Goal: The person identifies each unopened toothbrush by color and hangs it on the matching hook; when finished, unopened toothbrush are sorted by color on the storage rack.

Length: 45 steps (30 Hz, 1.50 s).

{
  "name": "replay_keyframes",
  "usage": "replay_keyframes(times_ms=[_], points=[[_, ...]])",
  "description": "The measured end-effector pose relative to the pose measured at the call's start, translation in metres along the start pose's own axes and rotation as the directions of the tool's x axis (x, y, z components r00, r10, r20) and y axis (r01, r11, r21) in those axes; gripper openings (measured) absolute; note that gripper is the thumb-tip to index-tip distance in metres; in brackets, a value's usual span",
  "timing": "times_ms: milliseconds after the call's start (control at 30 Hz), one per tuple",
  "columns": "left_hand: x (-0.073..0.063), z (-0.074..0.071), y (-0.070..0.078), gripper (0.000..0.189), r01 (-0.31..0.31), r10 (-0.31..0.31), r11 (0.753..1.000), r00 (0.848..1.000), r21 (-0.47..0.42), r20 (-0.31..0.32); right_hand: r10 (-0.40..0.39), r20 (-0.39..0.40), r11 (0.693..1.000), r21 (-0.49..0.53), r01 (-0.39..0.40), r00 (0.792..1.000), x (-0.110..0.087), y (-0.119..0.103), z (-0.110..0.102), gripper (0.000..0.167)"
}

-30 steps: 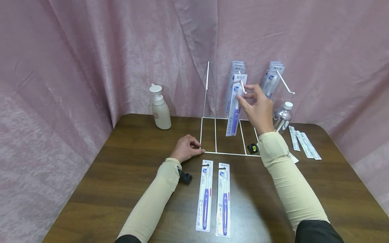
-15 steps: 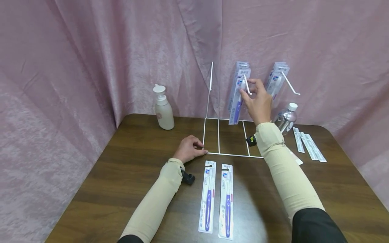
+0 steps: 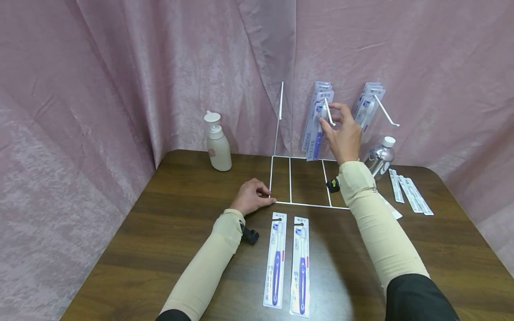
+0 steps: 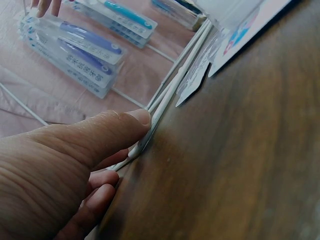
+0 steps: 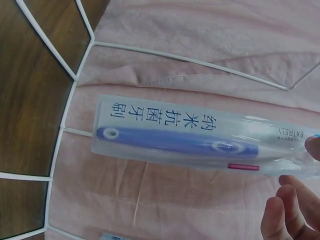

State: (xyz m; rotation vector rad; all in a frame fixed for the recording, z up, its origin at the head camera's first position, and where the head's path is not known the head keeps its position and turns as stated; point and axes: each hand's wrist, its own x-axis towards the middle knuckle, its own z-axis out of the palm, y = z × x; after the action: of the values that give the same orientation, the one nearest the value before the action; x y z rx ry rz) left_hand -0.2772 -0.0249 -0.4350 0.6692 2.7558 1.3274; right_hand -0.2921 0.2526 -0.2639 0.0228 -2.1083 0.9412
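My right hand [image 3: 345, 136] pinches the upper part of a packaged toothbrush [image 5: 175, 142] with a purple handle. That pack hangs upright at the middle hook [image 3: 329, 112] of a white wire rack [image 3: 309, 205], in front of a stack of similar packs [image 3: 311, 120]. My left hand [image 3: 250, 197] grips the front left corner of the rack's base, thumb on the wire [image 4: 167, 92] in the left wrist view. Two more packaged toothbrushes, one left [image 3: 275, 263] and one right [image 3: 300, 267], lie side by side on the table before the rack.
A pump bottle [image 3: 218, 151] stands left of the rack. At right, more packs [image 3: 367, 104] hang on another hook, above a clear bottle [image 3: 380, 156] with a white cap. Several narrow packs [image 3: 415, 196] lie beyond it. A pink curtain [image 3: 180, 80] hangs behind the table.
My right hand has pushed the toothbrush pack back along the middle hook, up against the stack. My left hand keeps its grip on the rack corner. The head view has shifted slightly.
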Motion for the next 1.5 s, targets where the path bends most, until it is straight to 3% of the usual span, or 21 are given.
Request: replay_keyframes(times_ms=[200, 333, 467, 600, 767, 867, 967, 1233, 1500], points=[[0.000, 0.004, 0.001, 0.022, -0.007, 0.007, 1.000, 1.000, -0.007, 0.006, 0.004, -0.015, 1.000, 0.025, -0.003, 1.000, -0.008, 0.005, -0.013, 0.042], [0.001, 0.005, -0.001, 0.022, -0.022, 0.022, 1.000, 1.000, -0.003, 0.002, -0.005, -0.010, 1.000, -0.014, 0.005, 1.000, -0.028, 0.005, -0.026, 0.037], [0.002, 0.002, -0.001, 0.022, -0.005, 0.005, 1.000, 1.000, 0.004, -0.003, -0.092, 0.122, 0.989, -0.103, 0.105, 0.988, -0.061, 0.004, -0.034, 0.025], [0.002, -0.001, -0.001, 0.021, 0.004, -0.004, 1.000, 1.000, 0.003, -0.003, -0.108, 0.339, 0.967, -0.181, 0.177, 0.935, -0.101, 0.007, -0.039, 0.020], [0.002, -0.002, -0.001, 0.021, 0.000, 0.000, 1.000, 1.000, 0.002, 0.000, -0.005, 0.575, 0.958, -0.233, 0.169, 0.818, -0.150, 0.012, -0.041, 0.025], [0.002, -0.001, -0.001, 0.021, 0.012, -0.012, 1.000, 1.000, -0.001, 0.003, 0.028, 0.670, 0.960, -0.226, 0.168, 0.742, -0.172, 0.014, -0.040, 0.029], [0.002, 0.000, 0.000, 0.020, 0.020, -0.020, 1.000, 1.000, -0.011, 0.009, 0.029, 0.719, 0.957, -0.220, 0.187, 0.695, -0.186, 0.014, -0.040, 0.034], [0.002, 0.000, -0.001, 0.021, 0.018, -0.018, 1.000, 1.000, -0.005, 0.006, 0.003, 0.739, 0.948, -0.216, 0.233, 0.673, -0.197, 0.006, -0.039, 0.039], [0.001, -0.001, -0.002, 0.021, -0.003, 0.003, 1.000, 1.000, -0.002, -0.001, 0.055, 0.754, 0.948, -0.244, 0.202, 0.654, -0.202, 0.003, -0.041, 0.049]])
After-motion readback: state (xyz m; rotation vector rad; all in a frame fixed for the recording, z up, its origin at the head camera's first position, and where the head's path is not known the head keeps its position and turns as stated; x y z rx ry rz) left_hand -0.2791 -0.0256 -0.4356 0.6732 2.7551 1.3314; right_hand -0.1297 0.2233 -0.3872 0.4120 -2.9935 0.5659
